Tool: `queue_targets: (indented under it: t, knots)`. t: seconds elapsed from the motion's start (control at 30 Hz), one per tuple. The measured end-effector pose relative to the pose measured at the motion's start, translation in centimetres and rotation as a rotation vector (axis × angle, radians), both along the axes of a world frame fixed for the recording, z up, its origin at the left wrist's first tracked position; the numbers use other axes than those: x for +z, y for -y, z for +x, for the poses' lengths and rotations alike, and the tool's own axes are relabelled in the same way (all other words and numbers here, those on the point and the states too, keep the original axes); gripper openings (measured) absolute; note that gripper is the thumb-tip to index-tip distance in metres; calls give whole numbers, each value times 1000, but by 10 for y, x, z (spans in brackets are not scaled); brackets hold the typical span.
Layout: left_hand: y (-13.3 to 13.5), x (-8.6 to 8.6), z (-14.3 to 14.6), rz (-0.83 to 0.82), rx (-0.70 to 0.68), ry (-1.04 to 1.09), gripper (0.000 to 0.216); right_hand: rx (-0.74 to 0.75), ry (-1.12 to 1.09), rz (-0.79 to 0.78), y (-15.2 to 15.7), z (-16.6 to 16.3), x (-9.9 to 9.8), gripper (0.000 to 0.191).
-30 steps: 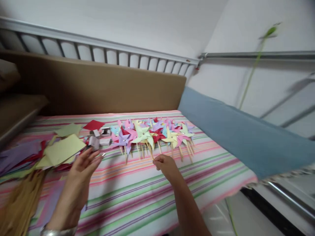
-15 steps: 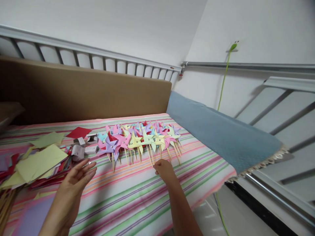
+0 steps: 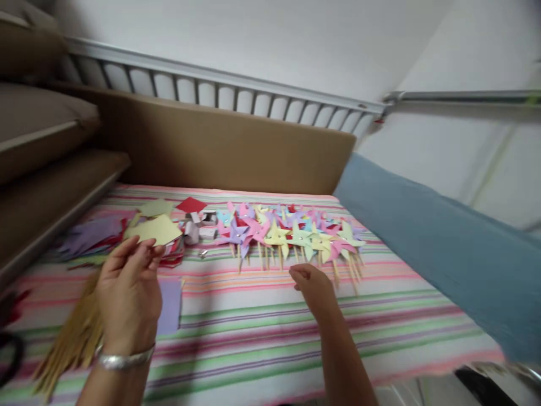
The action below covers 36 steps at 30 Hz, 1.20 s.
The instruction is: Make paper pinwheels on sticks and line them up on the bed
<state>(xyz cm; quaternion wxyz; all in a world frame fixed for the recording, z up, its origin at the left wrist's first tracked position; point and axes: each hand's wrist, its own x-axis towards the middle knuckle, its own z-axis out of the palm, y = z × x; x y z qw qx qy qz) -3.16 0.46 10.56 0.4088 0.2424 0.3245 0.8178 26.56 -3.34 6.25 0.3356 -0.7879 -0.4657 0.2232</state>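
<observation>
My left hand (image 3: 131, 287), wearing a silver bracelet (image 3: 127, 359), hovers over the left of the striped cloth. Its fingers are loosely bent and apart, with nothing visible in them. My right hand (image 3: 313, 286) is closed, thumb against fingers, just below the front row of paper pinwheels. A pale green pinwheel (image 3: 301, 238) lies directly above it; the lower end of its stick is hidden, so I cannot tell whether my fingers grip it. Several pastel pinwheels, including a pink one (image 3: 256, 231) and a yellow one (image 3: 278, 239), lie in overlapping rows.
Yellow paper sheets (image 3: 156, 228) top a stack of coloured paper at the left. Thin wooden sticks (image 3: 74, 332) lie beside a purple sheet (image 3: 169, 307). Small white boxes (image 3: 207, 233) and a shiny little item (image 3: 203, 254) sit near the pinwheels. A brown board (image 3: 236, 160) stands behind.
The view has swung left, bringing the sticks and stacked brown items into sight. My left hand has moved left over the paper. My right hand stays by the pinwheel sticks.
</observation>
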Motion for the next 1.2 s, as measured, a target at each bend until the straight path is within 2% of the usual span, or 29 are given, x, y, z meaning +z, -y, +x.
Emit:
queue_targets:
  t: [0.07, 0.17, 0.33, 0.47, 0.6, 0.77, 1.0, 1.2]
  knots:
    - [3, 8, -13, 27, 58, 33, 17, 80, -31, 2, -5, -23, -4, 19]
    - [9, 17, -28, 36, 104, 82, 18, 265, -63, 16, -8, -67, -22, 17]
    - [12, 19, -49, 67, 106, 152, 18, 602, -63, 50, 3, -143, -46, 17]
    - [11, 13, -65, 70, 102, 204, 14, 850, 48, 129, 11, -183, -49, 37]
    - [10, 10, -78, 76, 96, 189, 11, 1025, 147, 133, 6, -199, -54, 55]
    - [9, 8, -89, 32, 104, 176, 11, 1101, 119, 64, -4, -201, -60, 58]
    - [8, 3, -95, 16, 77, 168, 8, 1083, 68, 46, -13, -198, -61, 62]
    - [6, 0, -92, -5, 60, 181, 9, 1055, 125, 77, -18, -203, -66, 46]
